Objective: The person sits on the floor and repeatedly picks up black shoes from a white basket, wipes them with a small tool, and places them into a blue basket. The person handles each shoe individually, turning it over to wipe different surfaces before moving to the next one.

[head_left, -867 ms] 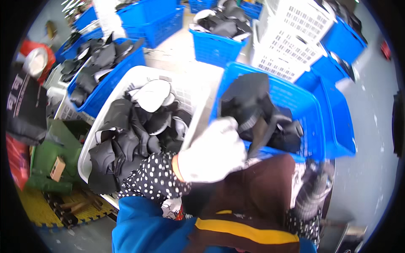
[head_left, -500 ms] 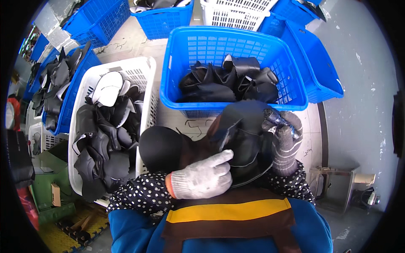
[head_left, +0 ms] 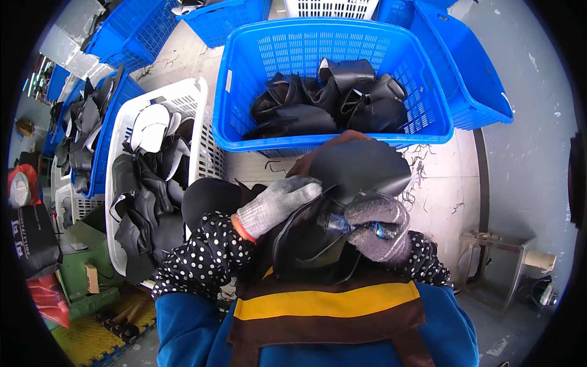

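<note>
A curved black leather piece (head_left: pixel 358 168) lies in front of my chest, over a brown one. My left hand (head_left: pixel 278 202), in a grey knit glove, presses on its left edge. My right hand (head_left: pixel 379 226), also gloved, is closed around the lower right part of the black piece together with a small blue tool. Just ahead stands a blue plastic basket (head_left: pixel 244 92) holding several black leather pieces (head_left: pixel 330 101). Another dark rounded piece (head_left: pixel 211 196) sits beside my left forearm.
A white basket (head_left: pixel 199 131) at my left is packed with black and white pieces. More blue baskets (head_left: pixel 471 79) stand to the right and at the back left. Thread scraps litter the concrete floor (head_left: pixel 446 196). A small stand (head_left: pixel 501 263) is at the right.
The view has tilted down toward my lap. The black piece, held up over the blue basket earlier, has come down in front of me, and both hands have closed in on it.
</note>
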A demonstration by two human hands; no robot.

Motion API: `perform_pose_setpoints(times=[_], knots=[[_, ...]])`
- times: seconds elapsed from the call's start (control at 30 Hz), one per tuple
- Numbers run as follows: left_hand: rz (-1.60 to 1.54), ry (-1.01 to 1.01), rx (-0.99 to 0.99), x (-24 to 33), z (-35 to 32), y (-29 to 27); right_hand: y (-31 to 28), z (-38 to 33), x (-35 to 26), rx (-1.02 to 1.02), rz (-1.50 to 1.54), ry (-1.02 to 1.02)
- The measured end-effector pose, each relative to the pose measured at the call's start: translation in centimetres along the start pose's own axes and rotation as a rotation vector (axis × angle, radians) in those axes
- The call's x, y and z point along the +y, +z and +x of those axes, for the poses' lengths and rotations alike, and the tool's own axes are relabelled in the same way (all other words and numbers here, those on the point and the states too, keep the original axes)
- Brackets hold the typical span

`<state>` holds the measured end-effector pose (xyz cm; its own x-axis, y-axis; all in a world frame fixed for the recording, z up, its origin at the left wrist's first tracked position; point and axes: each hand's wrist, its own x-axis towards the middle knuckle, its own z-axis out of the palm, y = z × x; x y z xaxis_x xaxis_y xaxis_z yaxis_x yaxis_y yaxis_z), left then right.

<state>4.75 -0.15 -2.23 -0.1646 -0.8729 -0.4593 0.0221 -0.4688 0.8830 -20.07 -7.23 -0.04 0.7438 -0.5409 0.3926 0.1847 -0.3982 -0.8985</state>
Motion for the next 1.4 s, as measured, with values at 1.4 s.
perform_pose_setpoints(times=[1.4], knots=[[-0.596, 0.339, 0.230, -0.8, -0.6, 3.0, 1.4, 2.0, -0.7, -0.018, -0.203, -0.212]])
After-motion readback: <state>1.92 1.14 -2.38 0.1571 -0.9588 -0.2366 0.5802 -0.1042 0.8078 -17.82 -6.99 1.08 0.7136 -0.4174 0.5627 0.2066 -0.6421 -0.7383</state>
